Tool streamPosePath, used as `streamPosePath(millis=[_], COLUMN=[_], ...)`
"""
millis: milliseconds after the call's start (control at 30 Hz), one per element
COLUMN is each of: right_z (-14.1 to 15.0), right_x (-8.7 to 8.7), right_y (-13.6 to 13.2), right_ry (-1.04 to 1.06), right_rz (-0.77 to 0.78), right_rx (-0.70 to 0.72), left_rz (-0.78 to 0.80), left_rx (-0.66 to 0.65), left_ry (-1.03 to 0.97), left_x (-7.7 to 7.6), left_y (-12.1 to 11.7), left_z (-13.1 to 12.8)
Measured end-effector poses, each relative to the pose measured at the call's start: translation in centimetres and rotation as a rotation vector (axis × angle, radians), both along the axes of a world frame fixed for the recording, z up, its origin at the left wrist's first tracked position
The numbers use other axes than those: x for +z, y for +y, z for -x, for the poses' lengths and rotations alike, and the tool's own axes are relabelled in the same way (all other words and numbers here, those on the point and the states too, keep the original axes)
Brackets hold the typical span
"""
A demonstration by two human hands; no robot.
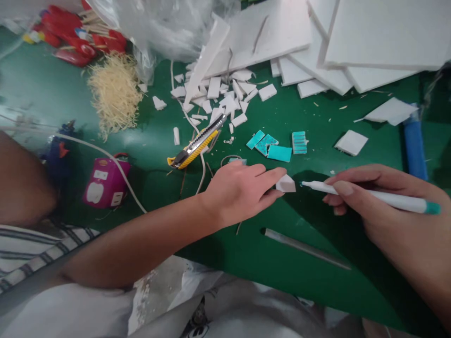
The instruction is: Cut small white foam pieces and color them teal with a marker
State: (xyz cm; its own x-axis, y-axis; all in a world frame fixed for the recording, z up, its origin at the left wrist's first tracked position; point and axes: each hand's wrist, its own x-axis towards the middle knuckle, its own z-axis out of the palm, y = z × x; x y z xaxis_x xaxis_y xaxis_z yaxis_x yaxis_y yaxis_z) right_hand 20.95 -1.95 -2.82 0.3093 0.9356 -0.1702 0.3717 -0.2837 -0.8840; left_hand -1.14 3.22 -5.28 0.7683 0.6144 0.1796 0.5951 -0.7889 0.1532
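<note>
Between the thumb and fingers of my left hand point(241, 193) is a small white foam piece point(288, 184), low over the green table. My right hand point(391, 230) grips a white marker with a teal end point(398, 201). The marker's teal tip points left, a short way from the foam piece and apart from it. Just beyond my left hand lie several teal-coloured foam pieces point(279, 153), one of them striped point(299, 142). A yellow box cutter point(195, 145) with its blade out rests to the left of these.
White foam scraps point(225, 98) and stacked foam sheets point(384, 33) occupy the back. A thin metal strip point(306, 248) lies in front. On the left are a straw-like pile point(114, 94), red items point(66, 28), a magenta box point(105, 183) and another person's arm point(23, 180). A cord crosses there.
</note>
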Motion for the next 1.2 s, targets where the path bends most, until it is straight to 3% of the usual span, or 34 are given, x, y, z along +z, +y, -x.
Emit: streamPosePath(millis=[367,1033,1200], right_z=[0.11,0.08,-0.27], right_x=[0.06,-0.25,-0.42], right_y=[-0.12,-0.99,-0.89], right_ry=[0.026,-0.119,-0.124], right_rz=[0.004,-0.080,-0.093], right_rx=[0.059,0.079,0.143], left_rz=[-0.039,0.023,0.042], left_rx=[-0.013,-0.010,-0.009], left_ry=[-0.043,-0.024,-0.024], left_x=[-0.55,-0.63,-0.49], left_y=[0.15,-0.12,-0.13], left_z=[0.10,-0.32,-0.39])
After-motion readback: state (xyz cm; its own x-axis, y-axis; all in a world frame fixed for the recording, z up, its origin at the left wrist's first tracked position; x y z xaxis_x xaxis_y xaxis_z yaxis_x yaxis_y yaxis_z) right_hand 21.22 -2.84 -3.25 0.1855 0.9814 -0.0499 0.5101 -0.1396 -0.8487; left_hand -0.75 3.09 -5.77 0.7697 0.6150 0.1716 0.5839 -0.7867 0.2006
